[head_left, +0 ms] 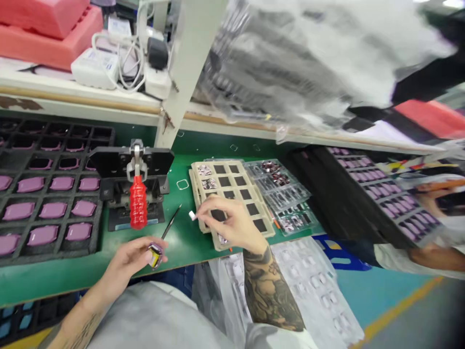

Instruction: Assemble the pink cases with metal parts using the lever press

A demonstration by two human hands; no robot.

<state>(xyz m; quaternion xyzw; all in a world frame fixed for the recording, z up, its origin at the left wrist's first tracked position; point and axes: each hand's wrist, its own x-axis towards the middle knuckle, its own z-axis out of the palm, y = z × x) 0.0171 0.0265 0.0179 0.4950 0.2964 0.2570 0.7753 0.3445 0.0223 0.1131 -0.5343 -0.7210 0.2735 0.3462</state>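
Note:
My left hand (131, 259) is closed around a small purple watch case (155, 255), which has a yellow part showing inside. Between the thumb and forefinger of my right hand (230, 218) is a small white piece (192, 215), held above the green bench. Below my right hand lies a cream compartment tray (267, 225) with dark pads and small parts in its cells; my hand hides some of them. Black tweezers (171, 222) rest near my left hand. A clamp press with a red handle (138, 203) stands just beyond it.
At left, a black foam tray (95, 237) carries purple watch cases. Clear plastic trays (308, 196) of small parts sit right of the cream tray. Another person's arm (428, 259) shows at far right, beside a tilted tray of purple pieces. A shelf (232, 123) crosses overhead.

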